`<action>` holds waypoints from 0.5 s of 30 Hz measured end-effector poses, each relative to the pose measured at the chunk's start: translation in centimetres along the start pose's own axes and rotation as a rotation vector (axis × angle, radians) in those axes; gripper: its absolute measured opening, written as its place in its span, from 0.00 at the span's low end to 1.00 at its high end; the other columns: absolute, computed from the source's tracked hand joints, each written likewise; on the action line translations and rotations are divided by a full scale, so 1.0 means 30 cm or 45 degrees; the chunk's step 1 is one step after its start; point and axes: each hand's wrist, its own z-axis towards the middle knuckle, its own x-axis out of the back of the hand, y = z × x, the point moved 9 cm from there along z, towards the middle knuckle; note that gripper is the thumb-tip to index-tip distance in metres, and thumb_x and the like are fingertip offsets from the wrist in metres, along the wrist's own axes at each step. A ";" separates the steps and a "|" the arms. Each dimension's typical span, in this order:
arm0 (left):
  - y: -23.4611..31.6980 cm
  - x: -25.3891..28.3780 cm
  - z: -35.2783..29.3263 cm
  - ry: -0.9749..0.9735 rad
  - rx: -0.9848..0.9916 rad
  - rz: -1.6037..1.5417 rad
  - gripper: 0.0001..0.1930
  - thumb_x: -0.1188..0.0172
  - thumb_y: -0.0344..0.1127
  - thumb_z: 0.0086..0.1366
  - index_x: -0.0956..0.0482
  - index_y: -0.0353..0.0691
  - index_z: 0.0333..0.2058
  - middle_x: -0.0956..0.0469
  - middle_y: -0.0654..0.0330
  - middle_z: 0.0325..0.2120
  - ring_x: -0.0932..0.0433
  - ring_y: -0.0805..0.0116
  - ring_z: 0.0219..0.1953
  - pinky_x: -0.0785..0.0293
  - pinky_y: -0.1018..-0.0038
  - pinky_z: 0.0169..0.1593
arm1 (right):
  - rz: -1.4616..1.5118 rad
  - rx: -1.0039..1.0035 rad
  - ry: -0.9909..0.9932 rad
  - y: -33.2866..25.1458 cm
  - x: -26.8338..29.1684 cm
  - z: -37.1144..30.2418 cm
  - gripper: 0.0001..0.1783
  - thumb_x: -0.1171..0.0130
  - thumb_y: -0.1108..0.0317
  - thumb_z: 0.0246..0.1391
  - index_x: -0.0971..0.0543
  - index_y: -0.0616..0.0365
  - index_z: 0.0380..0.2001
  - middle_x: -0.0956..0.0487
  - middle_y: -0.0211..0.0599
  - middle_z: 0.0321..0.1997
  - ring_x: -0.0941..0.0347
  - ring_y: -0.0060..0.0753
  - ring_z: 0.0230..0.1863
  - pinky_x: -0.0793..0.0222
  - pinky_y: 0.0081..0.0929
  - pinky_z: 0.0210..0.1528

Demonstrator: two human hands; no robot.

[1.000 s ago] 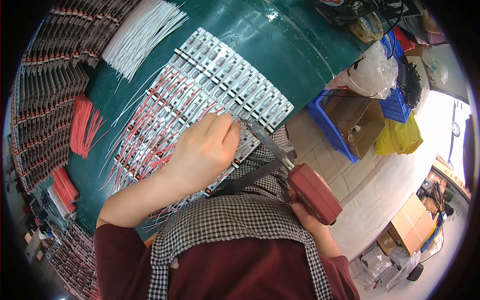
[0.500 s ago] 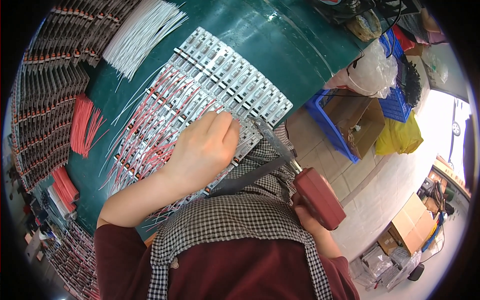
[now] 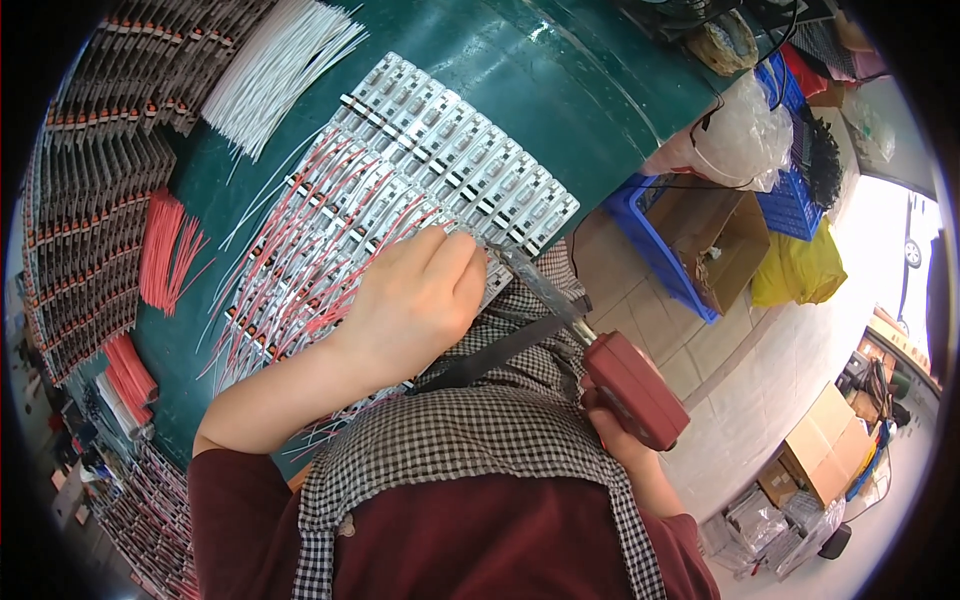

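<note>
With the left hand (image 3: 415, 290) taken as the dial's centre, the silver modules (image 3: 470, 150) are spread beneath it and out towards 12 o'clock, set in close rows on the green worktop (image 3: 590, 110), presumably so that many can be reached without shifting. Loose red wires (image 3: 305, 225) are fanned across them at 10 o'clock. The left hand is rested on the modules, its fingers curled, perhaps for steadiness; its fingertips are hidden, so whether its grip is clamped on anything cannot be told. At 4 o'clock, the right hand's (image 3: 614, 430) grip is closed around the handle of a dark red tool (image 3: 635, 388). Its shaft is slanted towards 10 o'clock, apparently so that the tip can be brought beside the left fingers while the bulky handle is kept off the modules. White wires (image 3: 280, 75) are bundled at 11 o'clock, seemingly for easy reach.
</note>
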 end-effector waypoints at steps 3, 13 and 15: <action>-0.002 -0.003 0.002 -0.014 0.008 -0.041 0.04 0.44 0.25 0.44 0.29 0.34 0.21 0.36 0.61 0.22 0.31 0.68 0.26 0.31 0.75 0.25 | 0.037 0.038 0.035 -0.017 -0.001 0.016 0.36 0.31 0.63 0.41 0.32 0.69 0.51 0.23 0.46 0.45 0.22 0.39 0.41 0.26 0.27 0.41; -0.001 -0.013 0.004 -0.078 0.034 -0.010 0.04 0.44 0.25 0.45 0.30 0.33 0.21 0.36 0.60 0.22 0.31 0.67 0.26 0.30 0.75 0.25 | -0.098 0.314 0.117 -0.096 0.026 0.024 0.35 0.31 0.61 0.42 0.32 0.68 0.51 0.23 0.38 0.39 0.25 0.29 0.32 0.29 0.23 0.34; 0.002 -0.011 0.004 -0.075 0.032 0.003 0.04 0.44 0.25 0.45 0.29 0.33 0.22 0.36 0.60 0.23 0.31 0.67 0.26 0.31 0.75 0.25 | -0.011 0.265 0.125 -0.064 0.029 -0.002 0.37 0.30 0.63 0.40 0.33 0.70 0.52 0.21 0.43 0.40 0.21 0.36 0.35 0.26 0.26 0.36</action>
